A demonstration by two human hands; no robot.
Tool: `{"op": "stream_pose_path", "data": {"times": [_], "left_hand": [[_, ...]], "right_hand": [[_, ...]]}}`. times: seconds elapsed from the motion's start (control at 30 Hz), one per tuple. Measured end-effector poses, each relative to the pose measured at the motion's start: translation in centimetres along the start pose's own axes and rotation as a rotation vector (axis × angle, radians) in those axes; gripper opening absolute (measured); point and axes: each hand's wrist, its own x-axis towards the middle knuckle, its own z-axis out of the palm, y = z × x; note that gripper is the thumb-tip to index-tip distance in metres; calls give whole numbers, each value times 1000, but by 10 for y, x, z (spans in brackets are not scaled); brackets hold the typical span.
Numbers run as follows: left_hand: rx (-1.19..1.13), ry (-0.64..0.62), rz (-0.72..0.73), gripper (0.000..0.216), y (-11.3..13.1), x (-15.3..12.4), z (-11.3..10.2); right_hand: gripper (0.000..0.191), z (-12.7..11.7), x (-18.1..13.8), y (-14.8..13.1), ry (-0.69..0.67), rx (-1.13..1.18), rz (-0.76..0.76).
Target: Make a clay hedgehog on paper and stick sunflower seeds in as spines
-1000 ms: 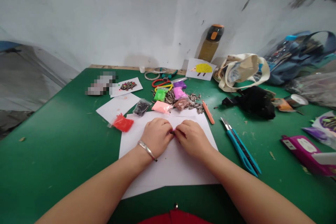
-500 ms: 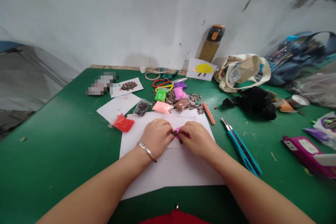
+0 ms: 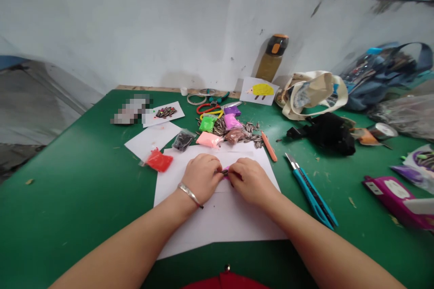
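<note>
Above a white sheet of paper (image 3: 220, 221), both my hands meet around a small piece of pink-purple clay (image 3: 226, 176). Dark striped sunflower seeds (image 3: 224, 172) show on the clay between the fingertips. My left hand (image 3: 200, 178), with a silver bracelet at the wrist, is closed, thumb and finger pinching at the seeds. On the clay's other side, my right hand (image 3: 250, 179) has its fingers pinched together. What they grip is hidden behind them. Just beyond lie bags of peach clay (image 3: 209, 140), brown clay (image 3: 236, 135) and a loose sunflower seed pile (image 3: 251, 127).
A blue utility knife (image 3: 310, 192) lies right of the paper, blade exposed, with an orange tool (image 3: 269, 146) nearer the seeds. Red clay (image 3: 159, 160) is at the left. Behind stand a hedgehog picture (image 3: 259, 91), a bottle (image 3: 271, 58) and a cloth bag (image 3: 315, 95).
My right hand has shifted slightly, and the dark brown bit seen under its fingertips is now hidden. My left hand stays almost in place at the seeds.
</note>
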Motion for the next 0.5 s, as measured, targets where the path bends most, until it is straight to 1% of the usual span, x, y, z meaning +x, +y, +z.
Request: {"op": "stream_pose_path", "data": {"times": [0.2,0.4,0.5], "left_hand": [[18,-25,-56,3,4,2,-3],[-5,-24,-48,3,3,1,-3],[-40,-16,-24,7,0,1,-2]], "right_hand": [[20,0,-1,-2,13,-16,-17],[20,-5,0,0,-6,6,-13],[22,-8,0,0,-1,20,-1]]}}
